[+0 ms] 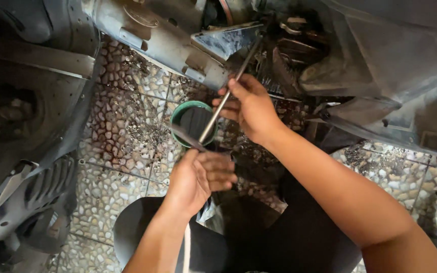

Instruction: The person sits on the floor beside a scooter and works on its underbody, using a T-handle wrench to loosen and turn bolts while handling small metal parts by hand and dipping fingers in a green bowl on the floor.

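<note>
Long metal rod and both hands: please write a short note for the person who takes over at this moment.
Right hand: grip on the upper part of the long metal rod, whose top end goes up into the dark machine parts.
Left hand: holds a flat dark tool at the rod's lower end.
Green-rimmed container: on the pebble floor, just below the rod's lower end.
Done: rod in grip.
Left: cannot tell; rod tip hidden.

The scene is lit softly from above, with the pebbled floor evenly bright. Deep shadow is held in the left edge and upper corners, where detail is lost. Faint sheen is seen on the metal rod. Focus is fairly sharp centrally; straight lines are bent near the edges.
</note>
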